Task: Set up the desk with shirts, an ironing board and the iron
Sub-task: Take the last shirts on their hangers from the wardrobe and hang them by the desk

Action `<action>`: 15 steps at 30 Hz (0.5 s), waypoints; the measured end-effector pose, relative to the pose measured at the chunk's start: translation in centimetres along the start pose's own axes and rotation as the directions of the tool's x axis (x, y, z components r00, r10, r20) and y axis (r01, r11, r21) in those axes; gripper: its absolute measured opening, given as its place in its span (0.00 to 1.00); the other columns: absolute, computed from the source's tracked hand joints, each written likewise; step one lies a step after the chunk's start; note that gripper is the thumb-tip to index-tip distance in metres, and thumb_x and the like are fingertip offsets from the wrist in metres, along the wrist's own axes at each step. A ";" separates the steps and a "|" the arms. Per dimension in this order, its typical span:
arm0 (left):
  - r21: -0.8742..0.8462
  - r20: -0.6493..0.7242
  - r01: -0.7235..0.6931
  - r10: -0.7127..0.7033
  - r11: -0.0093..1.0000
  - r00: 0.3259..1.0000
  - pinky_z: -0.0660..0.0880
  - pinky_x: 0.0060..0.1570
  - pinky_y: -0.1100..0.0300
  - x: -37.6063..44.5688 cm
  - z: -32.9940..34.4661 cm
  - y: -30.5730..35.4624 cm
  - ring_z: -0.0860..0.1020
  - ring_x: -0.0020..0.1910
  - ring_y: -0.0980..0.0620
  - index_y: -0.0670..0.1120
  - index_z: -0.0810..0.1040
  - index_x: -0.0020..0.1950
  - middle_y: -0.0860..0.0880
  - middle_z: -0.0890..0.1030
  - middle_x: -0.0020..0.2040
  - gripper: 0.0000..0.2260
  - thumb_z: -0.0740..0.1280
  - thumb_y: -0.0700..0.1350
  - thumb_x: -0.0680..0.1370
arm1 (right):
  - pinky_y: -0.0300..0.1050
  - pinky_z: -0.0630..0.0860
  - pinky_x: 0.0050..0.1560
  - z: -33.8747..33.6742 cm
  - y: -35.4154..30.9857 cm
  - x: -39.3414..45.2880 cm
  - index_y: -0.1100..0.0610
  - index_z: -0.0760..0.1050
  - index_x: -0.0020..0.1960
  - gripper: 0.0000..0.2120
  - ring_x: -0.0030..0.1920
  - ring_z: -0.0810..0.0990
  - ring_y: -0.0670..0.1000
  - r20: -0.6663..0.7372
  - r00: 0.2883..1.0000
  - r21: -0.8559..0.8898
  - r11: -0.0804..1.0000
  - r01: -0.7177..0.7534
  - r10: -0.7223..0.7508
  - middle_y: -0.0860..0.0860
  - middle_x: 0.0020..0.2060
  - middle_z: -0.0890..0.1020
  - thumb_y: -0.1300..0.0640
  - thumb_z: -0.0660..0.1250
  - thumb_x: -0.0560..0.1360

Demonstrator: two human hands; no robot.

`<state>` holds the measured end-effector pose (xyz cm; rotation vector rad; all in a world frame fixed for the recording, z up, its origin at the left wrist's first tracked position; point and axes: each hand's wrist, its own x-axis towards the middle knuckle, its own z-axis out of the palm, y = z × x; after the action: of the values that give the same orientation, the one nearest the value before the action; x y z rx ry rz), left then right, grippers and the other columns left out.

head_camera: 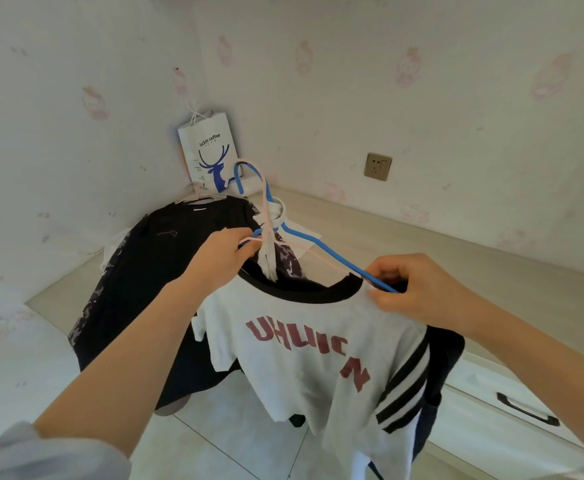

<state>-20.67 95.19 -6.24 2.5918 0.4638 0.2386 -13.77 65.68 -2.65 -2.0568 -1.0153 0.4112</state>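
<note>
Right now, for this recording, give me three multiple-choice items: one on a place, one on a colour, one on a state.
1. Where does the paper bag stand?
A. in the desk's corner by the walls
B. on the floor
C. in a drawer

2. What colour is the hanger in the white shirt?
A. green
B. blue
C. black

3. What is the right hand doing?
A. hanging idle
B. pressing the wall socket
C. pinching the shirt's shoulder at the hanger's end

Key:
1 A, the bag stands on the desk where the two walls meet.
2 B, the blue wire runs out of the black collar.
3 C, its fingers close on cloth and hanger; the left hand grips the hangers' necks.
</note>
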 end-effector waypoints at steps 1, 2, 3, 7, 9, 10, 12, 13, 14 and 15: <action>0.026 0.002 -0.005 0.005 1.000 1.000 0.76 0.48 0.51 -0.4 0.0 0.5 0.79 0.43 0.46 0.46 0.77 0.49 0.44 0.80 0.42 0.11 0.59 0.50 0.81 | 0.37 0.76 0.38 -0.5 0.3 -0.2 0.54 0.81 0.43 0.07 0.33 0.79 0.46 0.006 1.000 -0.032 0.999 0.010 -0.010 0.50 0.35 0.83 0.65 0.69 0.71; 0.051 0.000 -0.012 0.012 0.999 1.000 0.76 0.46 0.51 -1.0 0.0 0.9 0.79 0.42 0.46 0.45 0.76 0.48 0.44 0.79 0.41 0.12 0.58 0.52 0.81 | 0.36 0.74 0.36 -1.0 0.5 -0.4 0.52 0.80 0.42 0.08 0.31 0.76 0.45 0.006 1.000 -0.089 0.996 0.030 -0.030 0.48 0.33 0.81 0.65 0.69 0.70; 0.087 -0.008 -0.024 0.025 0.996 1.000 0.75 0.44 0.52 -1.5 0.0 1.3 0.78 0.40 0.46 0.46 0.75 0.47 0.45 0.79 0.39 0.13 0.57 0.53 0.81 | 0.34 0.71 0.33 -1.5 0.8 -0.5 0.50 0.78 0.40 0.09 0.29 0.73 0.43 0.000 0.999 -0.167 0.985 0.054 -0.055 0.47 0.31 0.79 0.64 0.69 0.69; 0.229 -0.104 -0.025 0.050 0.973 0.993 0.69 0.35 0.57 -3.9 -0.2 3.5 0.73 0.32 0.51 0.50 0.69 0.39 0.50 0.72 0.32 0.17 0.54 0.60 0.78 | 0.36 0.66 0.29 -2.8 2.3 -1.2 0.50 0.75 0.43 0.06 0.28 0.71 0.46 -0.129 0.984 -0.489 0.871 0.048 -0.127 0.45 0.28 0.74 0.60 0.67 0.72; 0.216 -0.187 -0.019 0.060 0.976 0.980 0.67 0.33 0.59 -5.2 -0.5 4.7 0.70 0.29 0.52 0.51 0.68 0.37 0.52 0.70 0.30 0.18 0.51 0.63 0.75 | 0.34 0.65 0.30 -3.1 2.7 -1.5 0.53 0.76 0.47 0.05 0.29 0.70 0.45 -0.220 0.953 -0.583 0.811 0.044 -0.210 0.43 0.31 0.74 0.61 0.67 0.72; 0.201 -0.237 -0.021 0.069 0.979 0.969 0.66 0.32 0.59 -5.8 -0.8 5.3 0.69 0.29 0.53 0.52 0.68 0.36 0.52 0.70 0.29 0.18 0.51 0.64 0.74 | 0.36 0.66 0.31 -3.2 3.0 -1.6 0.55 0.77 0.49 0.06 0.30 0.70 0.46 -0.238 0.936 -0.618 0.784 0.059 -0.258 0.44 0.33 0.75 0.62 0.68 0.72; 0.188 -0.316 -0.028 0.088 0.982 0.945 0.63 0.30 0.61 -6.7 -1.4 6.0 0.66 0.27 0.54 0.52 0.66 0.35 0.53 0.67 0.28 0.16 0.55 0.61 0.76 | 0.42 0.71 0.32 -3.2 3.4 -1.5 0.57 0.77 0.51 0.07 0.34 0.71 0.47 -0.248 0.909 -0.660 0.745 0.093 -0.334 0.48 0.37 0.78 0.61 0.68 0.73; 0.186 -0.353 -0.028 0.093 0.982 0.931 0.61 0.29 0.61 -7.1 -1.9 6.3 0.65 0.27 0.54 0.53 0.64 0.34 0.53 0.66 0.27 0.16 0.57 0.60 0.77 | 0.45 0.72 0.32 -3.2 3.5 -1.5 0.57 0.76 0.51 0.06 0.34 0.70 0.47 -0.259 0.897 -0.663 0.741 0.105 -0.359 0.47 0.38 0.77 0.59 0.67 0.74; 0.199 -0.392 -0.032 0.109 0.980 0.913 0.60 0.29 0.60 -7.4 -2.3 6.4 0.64 0.27 0.54 0.53 0.63 0.32 0.53 0.65 0.27 0.17 0.57 0.61 0.77 | 0.45 0.72 0.32 -3.1 3.5 -1.4 0.56 0.76 0.52 0.06 0.34 0.70 0.47 -0.274 0.884 -0.654 0.747 0.118 -0.379 0.46 0.37 0.76 0.57 0.66 0.76; 0.226 -0.428 -0.037 0.133 0.974 0.894 0.60 0.28 0.60 -7.8 -2.7 6.6 0.63 0.27 0.54 0.54 0.62 0.31 0.53 0.64 0.26 0.18 0.56 0.63 0.76 | 0.45 0.71 0.32 -3.0 3.5 -1.3 0.56 0.75 0.52 0.05 0.33 0.70 0.47 -0.285 0.873 -0.638 0.758 0.136 -0.397 0.44 0.37 0.73 0.56 0.65 0.77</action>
<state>-26.75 88.11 -1.23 2.7659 0.5570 0.8657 -10.98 61.84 -3.49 -2.3385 -1.2619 -0.5635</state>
